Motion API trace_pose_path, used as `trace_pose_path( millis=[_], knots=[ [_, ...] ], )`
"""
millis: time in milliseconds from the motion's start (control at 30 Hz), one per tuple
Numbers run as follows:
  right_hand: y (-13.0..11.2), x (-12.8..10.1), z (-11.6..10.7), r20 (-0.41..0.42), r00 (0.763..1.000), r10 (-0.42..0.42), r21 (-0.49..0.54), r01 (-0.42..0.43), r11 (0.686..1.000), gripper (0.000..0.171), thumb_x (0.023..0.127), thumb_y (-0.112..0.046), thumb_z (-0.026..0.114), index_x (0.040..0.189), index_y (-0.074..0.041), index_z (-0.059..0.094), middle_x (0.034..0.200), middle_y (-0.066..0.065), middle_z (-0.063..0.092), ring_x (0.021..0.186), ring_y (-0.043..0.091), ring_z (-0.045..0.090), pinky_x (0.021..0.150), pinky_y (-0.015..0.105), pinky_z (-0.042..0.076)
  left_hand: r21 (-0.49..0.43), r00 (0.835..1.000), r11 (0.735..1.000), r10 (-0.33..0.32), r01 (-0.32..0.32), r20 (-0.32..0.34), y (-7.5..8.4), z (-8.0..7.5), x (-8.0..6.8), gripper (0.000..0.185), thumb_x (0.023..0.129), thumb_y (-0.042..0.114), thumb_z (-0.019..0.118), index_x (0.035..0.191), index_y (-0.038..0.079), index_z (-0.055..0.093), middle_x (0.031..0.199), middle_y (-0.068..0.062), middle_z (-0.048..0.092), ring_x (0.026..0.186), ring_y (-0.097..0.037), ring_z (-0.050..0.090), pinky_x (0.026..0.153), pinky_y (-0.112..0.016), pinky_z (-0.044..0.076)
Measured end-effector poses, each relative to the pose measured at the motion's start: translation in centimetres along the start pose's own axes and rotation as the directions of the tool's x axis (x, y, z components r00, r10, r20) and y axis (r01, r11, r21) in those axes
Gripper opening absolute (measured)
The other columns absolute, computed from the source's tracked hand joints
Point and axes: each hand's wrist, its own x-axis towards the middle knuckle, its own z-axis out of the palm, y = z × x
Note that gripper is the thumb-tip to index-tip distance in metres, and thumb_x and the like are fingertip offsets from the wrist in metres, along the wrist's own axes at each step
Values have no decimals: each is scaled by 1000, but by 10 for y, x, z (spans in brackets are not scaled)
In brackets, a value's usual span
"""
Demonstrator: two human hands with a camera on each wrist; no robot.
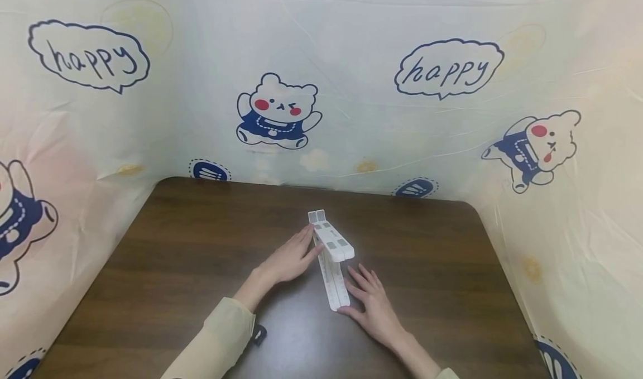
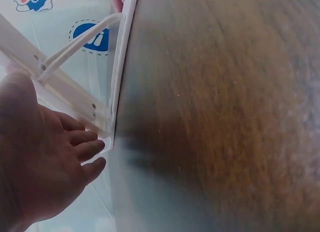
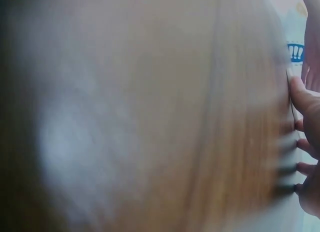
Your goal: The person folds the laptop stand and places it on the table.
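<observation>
A white folding plastic stand (image 1: 331,250) sits mid-table, its long base flat on the brown tabletop (image 1: 176,256) and a hinged upper arm raised at an angle. My left hand (image 1: 291,259) lies against the stand's left side with fingers straight, touching it. In the left wrist view the left hand (image 2: 45,167) has its fingertips by the stand's white bars (image 2: 65,87). My right hand (image 1: 372,306) lies flat on the table to the right of the base's near end, thumb at its edge. The right wrist view is blurred, showing only the right hand's fingers (image 3: 305,142) at the frame's edge.
A pale plastic sheet (image 1: 351,89) printed with cartoon bears and "happy" bubbles walls the table at the back and both sides. A small dark thing (image 1: 258,334) shows by the left sleeve's cuff. Bare wood spreads left and right of the hands.
</observation>
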Motion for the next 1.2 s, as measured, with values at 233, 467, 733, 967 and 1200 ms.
trace_pose_path(
  millis=[233, 467, 733, 967, 1200],
  knots=[
    [5, 3, -3, 32, 999, -20, -54, 22, 998, 77, 86, -41, 92, 149, -4, 68, 163, 17, 60, 156, 45, 50, 128, 68, 40, 15, 1000, 1000, -7, 7, 11, -2, 3, -5, 84, 117, 60, 34, 173, -1, 21, 183, -19, 22, 172, -37, 24, 142, -53, 22],
    [3, 4, -6, 99, 995, 11, -26, -8, 1000, 75, 91, -40, 89, 152, -4, 65, 168, 20, 53, 161, 48, 42, 131, 71, 34, 29, 1000, 1000, -7, 7, -5, -5, 9, -1, 81, 117, 55, 40, 173, -2, 23, 182, -20, 24, 171, -38, 25, 142, -56, 22],
    [-6, 5, -1, 80, 996, 35, -25, -33, 999, 71, 92, -43, 87, 149, -4, 68, 168, 20, 53, 161, 50, 42, 131, 73, 32, 40, 1000, 999, -15, 15, -17, -6, 10, 5, 77, 118, 50, 41, 173, -2, 24, 182, -19, 25, 171, -38, 25, 142, -56, 22],
    [-7, 7, 0, 87, 995, 42, -44, -38, 998, 76, 92, -45, 87, 152, -5, 65, 168, 19, 54, 161, 48, 42, 131, 72, 34, 21, 1000, 1000, -8, 8, -18, -7, 9, 5, 75, 118, 48, 42, 173, -1, 26, 182, -19, 27, 171, -38, 26, 141, -56, 23],
    [-4, 11, -3, 144, 988, 57, -18, -55, 998, 81, 92, -45, 87, 156, -4, 61, 170, 18, 51, 164, 49, 37, 132, 72, 29, 23, 1000, 1000, 17, -17, -8, -12, 9, 5, 78, 116, 47, 49, 173, 0, 24, 182, -18, 26, 171, -38, 25, 141, -58, 22]
  ],
)
